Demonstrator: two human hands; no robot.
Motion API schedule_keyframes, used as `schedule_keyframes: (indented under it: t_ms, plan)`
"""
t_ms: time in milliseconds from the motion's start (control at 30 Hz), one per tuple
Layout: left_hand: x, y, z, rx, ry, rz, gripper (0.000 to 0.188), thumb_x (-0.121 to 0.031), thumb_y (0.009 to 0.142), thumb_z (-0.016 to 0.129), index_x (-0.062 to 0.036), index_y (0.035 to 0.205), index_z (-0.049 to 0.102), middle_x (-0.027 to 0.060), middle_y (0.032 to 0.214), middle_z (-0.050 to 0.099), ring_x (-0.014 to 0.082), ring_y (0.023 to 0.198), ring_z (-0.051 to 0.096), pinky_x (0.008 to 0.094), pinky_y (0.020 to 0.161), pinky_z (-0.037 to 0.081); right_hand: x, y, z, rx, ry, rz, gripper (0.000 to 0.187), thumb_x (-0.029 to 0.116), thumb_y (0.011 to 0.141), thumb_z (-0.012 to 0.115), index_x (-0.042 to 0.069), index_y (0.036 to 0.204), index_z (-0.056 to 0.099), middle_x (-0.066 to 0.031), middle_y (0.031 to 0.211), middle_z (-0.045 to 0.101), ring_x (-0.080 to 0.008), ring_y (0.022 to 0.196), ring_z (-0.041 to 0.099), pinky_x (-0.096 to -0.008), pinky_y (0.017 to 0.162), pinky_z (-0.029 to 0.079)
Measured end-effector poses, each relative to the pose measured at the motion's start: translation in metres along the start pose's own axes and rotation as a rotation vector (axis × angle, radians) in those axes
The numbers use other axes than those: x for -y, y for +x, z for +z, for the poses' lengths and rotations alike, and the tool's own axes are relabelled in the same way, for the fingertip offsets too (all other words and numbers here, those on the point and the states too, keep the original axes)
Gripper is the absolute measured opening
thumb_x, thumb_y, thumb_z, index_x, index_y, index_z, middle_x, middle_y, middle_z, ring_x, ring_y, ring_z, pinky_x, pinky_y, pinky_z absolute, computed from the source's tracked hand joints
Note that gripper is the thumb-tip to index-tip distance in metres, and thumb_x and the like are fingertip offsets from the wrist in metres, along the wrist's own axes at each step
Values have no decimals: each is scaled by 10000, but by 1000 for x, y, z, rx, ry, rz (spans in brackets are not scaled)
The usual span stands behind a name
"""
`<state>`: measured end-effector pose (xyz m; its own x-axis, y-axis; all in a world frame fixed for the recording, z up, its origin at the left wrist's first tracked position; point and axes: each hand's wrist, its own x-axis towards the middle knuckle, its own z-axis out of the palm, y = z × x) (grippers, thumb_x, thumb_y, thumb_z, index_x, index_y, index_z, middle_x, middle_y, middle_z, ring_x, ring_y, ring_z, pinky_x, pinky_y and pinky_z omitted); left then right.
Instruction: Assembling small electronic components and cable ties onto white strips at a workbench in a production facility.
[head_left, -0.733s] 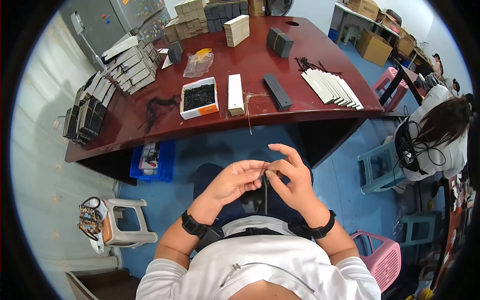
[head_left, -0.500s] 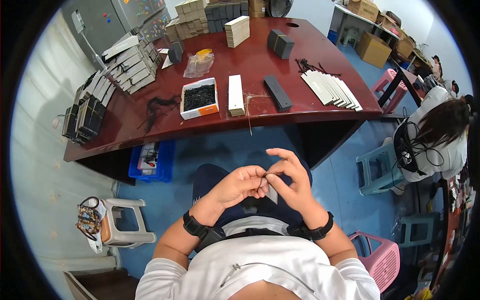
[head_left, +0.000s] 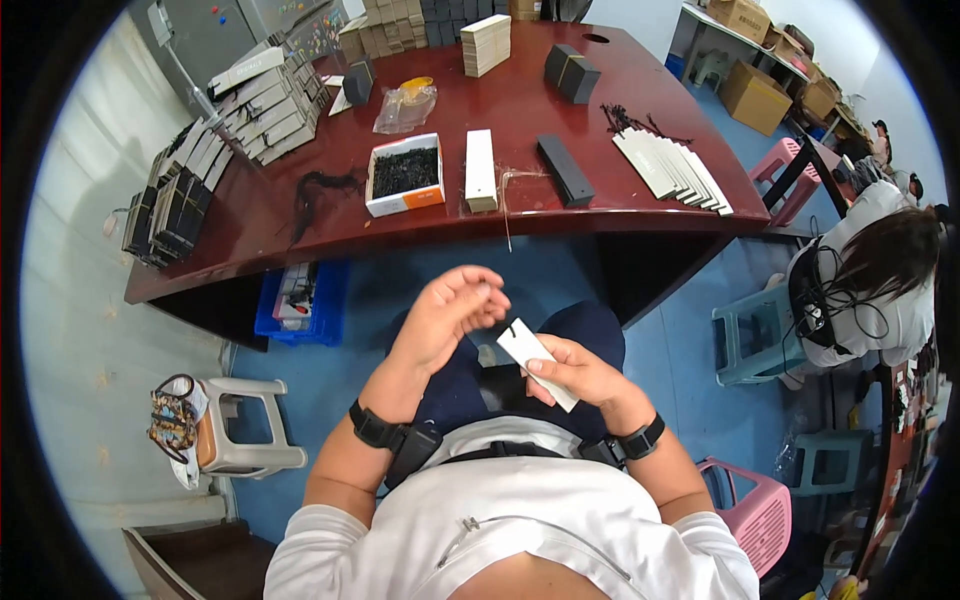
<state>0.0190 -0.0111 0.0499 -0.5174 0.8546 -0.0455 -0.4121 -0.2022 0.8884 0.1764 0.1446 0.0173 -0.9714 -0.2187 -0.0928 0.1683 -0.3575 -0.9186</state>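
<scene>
My right hand [head_left: 578, 370] grips a white hang tag [head_left: 537, 360] above my lap, thumb on its face. A short black cord [head_left: 515, 329] shows at the tag's upper end. Apart from the tag, to its upper left, my left hand [head_left: 452, 312] is raised with fingers curled in and thumb against them; whatever may be between them is hidden. On the table ahead stands a white box of black cords [head_left: 404, 175]. Beside it are a stack of white tags [head_left: 481, 170] and a dark stack of tags [head_left: 566, 172].
Fanned white tags [head_left: 672, 170] lie at the red table's [head_left: 350, 228] right. Banded dark bundles [head_left: 178, 215] and piled white bundles [head_left: 275, 105] stand at its left. A blue crate [head_left: 300, 310] sits underneath. A person [head_left: 870, 270] sits at far right, near a pink chair [head_left: 755, 515].
My hands have parted. The left moved up and left, off the tag, while the right turned the tag so its white face and corded end show. The view shifted slightly.
</scene>
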Motion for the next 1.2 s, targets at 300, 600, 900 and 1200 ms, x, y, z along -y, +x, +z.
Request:
schedule_keyframes:
  t_ms: [300,600,900,1200]
  plan:
    - [-6,13,-16,-215,-39,126,185,-105,927,512,-12,1080,557,64,888,634,76,761,610,179,696,505,13,-12,12,-126,-175,35,173,202,963,457,35,1000,482,-13,677,517,-83,571,486,-226,529,400]
    - [29,3,-37,-139,-243,-3,182,-94,918,518,-19,1080,551,53,867,623,75,761,607,172,680,504,42,-30,-1,-382,-442,41,207,212,892,592,10,846,600,3,689,558,-54,575,467,-219,518,374]
    - [65,-6,-31,-47,-200,-233,189,-131,912,549,-43,1076,581,47,975,619,80,846,584,200,752,482,154,-6,-53,-670,-924,-249,165,137,826,561,-10,883,609,21,701,521,-54,646,456,-234,556,384]
    - [62,-20,-47,-126,-212,-177,183,-121,908,538,-32,1065,572,46,934,611,87,809,571,205,738,472,179,71,-176,-1142,-1404,-313,252,245,766,588,46,898,665,-150,763,653,-279,712,637,-367,672,480]
